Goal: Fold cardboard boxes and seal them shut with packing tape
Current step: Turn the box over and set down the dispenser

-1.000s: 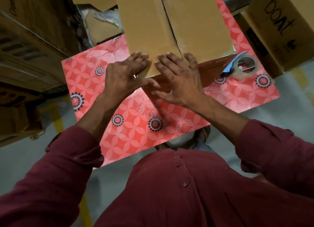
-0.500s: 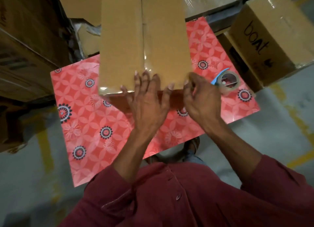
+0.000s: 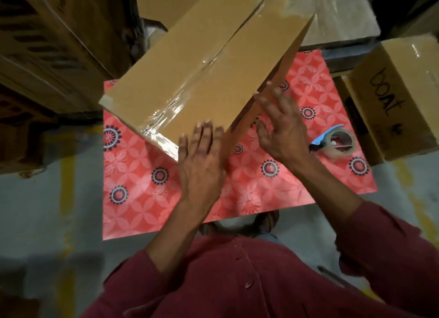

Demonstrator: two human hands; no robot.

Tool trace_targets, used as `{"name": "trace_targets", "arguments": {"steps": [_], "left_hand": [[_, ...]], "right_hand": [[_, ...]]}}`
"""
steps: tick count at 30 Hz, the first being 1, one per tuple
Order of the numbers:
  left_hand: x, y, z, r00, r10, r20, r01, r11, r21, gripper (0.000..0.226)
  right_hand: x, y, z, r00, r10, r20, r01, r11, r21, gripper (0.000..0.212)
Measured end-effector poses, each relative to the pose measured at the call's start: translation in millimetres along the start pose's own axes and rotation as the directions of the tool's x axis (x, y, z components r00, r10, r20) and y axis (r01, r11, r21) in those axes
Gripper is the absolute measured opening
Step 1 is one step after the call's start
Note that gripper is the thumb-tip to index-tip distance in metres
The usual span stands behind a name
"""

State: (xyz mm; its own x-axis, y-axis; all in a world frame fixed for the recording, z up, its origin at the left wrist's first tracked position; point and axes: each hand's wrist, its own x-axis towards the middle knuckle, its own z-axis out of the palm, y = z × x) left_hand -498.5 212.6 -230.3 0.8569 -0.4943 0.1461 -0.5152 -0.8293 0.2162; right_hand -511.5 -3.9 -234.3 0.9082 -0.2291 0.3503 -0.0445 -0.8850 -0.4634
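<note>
**Head view: taped box lying slantwise on the red table**

Head camera is looking down over my maroon shirt [image 3: 249, 282] at a small table [image 3: 133, 199] covered in a red flower-patterned sheet. Stacked brown cartons [image 3: 47, 44] are filling the upper left of the frame. Just right of them, the cardboard box [image 3: 190, 63] is lying at an angle across the table's far half, running from centre left up toward the top right, with a strip of clear packing tape [image 3: 187, 84] shining along its middle seam and wrapping down over the near end.

My left hand [image 3: 202, 165] is resting in the middle of the frame, fingers straight and flat, fingertips lying on the box's near corner. My right hand [image 3: 282, 130] is hovering just right of it with fingers spread and relaxed beside the box's long right edge; I cannot tell whether it is touching the cardboard.

Further right, a tape dispenser [image 3: 337, 141] with a blue handle is sitting on the table, apart from both hands. At the right edge, a carton with handwriting on it [image 3: 399, 96] is standing beside the table.
</note>
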Motion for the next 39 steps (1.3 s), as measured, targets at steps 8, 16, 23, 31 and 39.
{"name": "trace_targets", "arguments": {"steps": [8, 16, 23, 31, 39], "left_hand": [[8.9, -80.6, -34.8, 0.950, -0.312, -0.031, 0.313, 0.949, 0.042, 0.056], [10.7, -81.2, -35.9, 0.600, -0.767, -0.226, 0.675, 0.638, -0.372, 0.077], [39.4, 11.4, -0.3, 0.559, -0.719, 0.412, 0.453, -0.151, -0.879, 0.107], [71.8, -16.0, 2.4, 0.338, -0.819, 0.463, 0.372, -0.335, -0.866, 0.128], [-2.7, -49.7, -14.8, 0.442, -0.850, 0.287, 0.316, -0.152, -0.937, 0.084]], "right_hand": [[26.8, -65.2, 40.0, 0.936, -0.120, 0.332, 0.225, 0.928, -0.297, 0.071], [53.1, -146.7, 57.0, 0.910, -0.283, 0.303, 0.285, 0.958, 0.037, 0.048], [60.7, -34.4, 23.0, 0.957, 0.073, 0.282, 0.045, 0.918, -0.393, 0.057], [34.7, -94.6, 6.6, 0.940, -0.021, 0.339, 0.189, 0.862, -0.470, 0.032], [35.5, -125.7, -0.9, 0.880, -0.141, 0.453, 0.199, 0.977, -0.082, 0.043]]}}
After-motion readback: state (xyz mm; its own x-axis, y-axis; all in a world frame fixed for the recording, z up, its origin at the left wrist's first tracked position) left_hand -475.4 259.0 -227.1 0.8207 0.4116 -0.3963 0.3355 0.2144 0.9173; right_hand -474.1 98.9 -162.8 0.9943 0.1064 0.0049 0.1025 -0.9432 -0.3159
